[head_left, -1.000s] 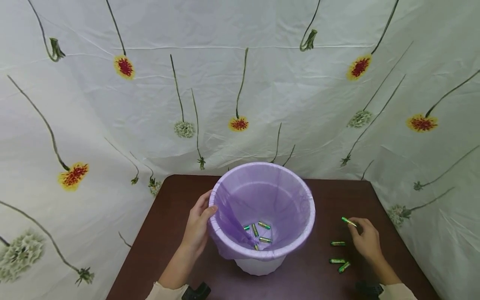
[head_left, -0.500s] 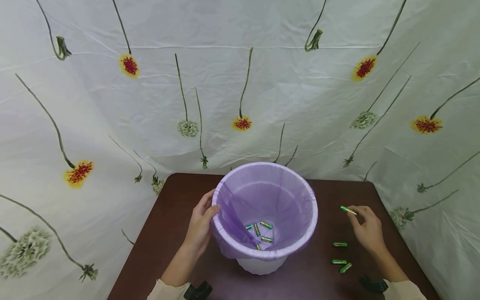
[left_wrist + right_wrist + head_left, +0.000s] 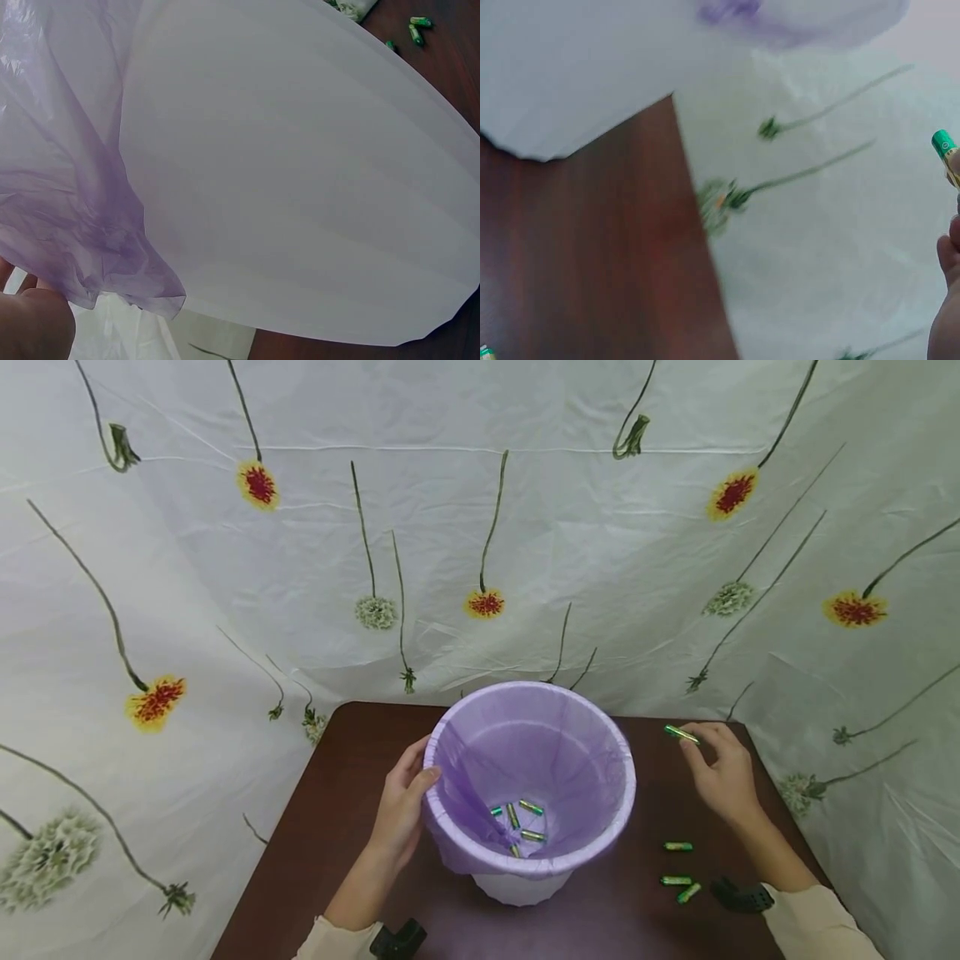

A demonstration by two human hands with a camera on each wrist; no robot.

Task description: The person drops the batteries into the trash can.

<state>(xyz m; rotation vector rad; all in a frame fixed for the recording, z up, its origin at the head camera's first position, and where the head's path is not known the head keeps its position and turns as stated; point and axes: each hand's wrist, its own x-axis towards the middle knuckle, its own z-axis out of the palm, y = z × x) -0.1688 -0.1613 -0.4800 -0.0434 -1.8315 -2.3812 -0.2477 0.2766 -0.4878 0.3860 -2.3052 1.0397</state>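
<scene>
A white bin (image 3: pixel 522 889) lined with a thin purple bag (image 3: pixel 517 735) stands upright on the table. My left hand (image 3: pixel 401 806) grips its rim on the left side, thumb over the edge; the left wrist view shows the bag's loose purple skirt (image 3: pixel 97 225) hanging outside the bin. Raised to the right of the bin, my right hand (image 3: pixel 722 772) pinches a green and gold battery (image 3: pixel 682 734) between thumb and fingers. Several similar batteries (image 3: pixel 532 836) lie at the bottom inside the bag. On the table below the right hand lie three more batteries (image 3: pixel 678 847).
The dark brown table (image 3: pixel 330 802) carries the bin near its middle. Pale cloth with printed flowers (image 3: pixel 450 527) hangs behind and along both sides. A black strap (image 3: pixel 742 895) sits on the right wrist and a black device (image 3: pixel 397 939) on the left.
My right hand has risen and moved farther back over the table with the battery in it. My left hand keeps its grip on the bin's rim.
</scene>
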